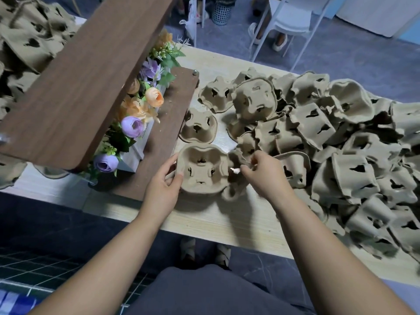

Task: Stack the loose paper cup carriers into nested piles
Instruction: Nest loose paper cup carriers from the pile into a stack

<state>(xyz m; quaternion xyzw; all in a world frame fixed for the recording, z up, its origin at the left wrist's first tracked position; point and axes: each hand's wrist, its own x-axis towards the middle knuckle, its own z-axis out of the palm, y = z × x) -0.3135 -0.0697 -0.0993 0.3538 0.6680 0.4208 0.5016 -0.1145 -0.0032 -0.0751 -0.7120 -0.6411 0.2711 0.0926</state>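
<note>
A brown pulp cup carrier (201, 170) sits open side up near the table's front edge. My left hand (162, 185) grips its left rim, thumb on top. My right hand (264, 172) pinches the edge of a second carrier (235, 178), which is tilted against the first one's right side and blurred. A large heap of loose carriers (341, 142) covers the right half of the table. Two single carriers (197, 129) (216, 94) lie apart behind my hands.
A dark wooden two-tier shelf (75, 87) with artificial flowers (136, 114) stands on the table to the left. More carriers (29, 39) are piled behind it. The pale wooden table (227, 223) ends close to my lap. White chairs (291, 21) and people's feet are beyond.
</note>
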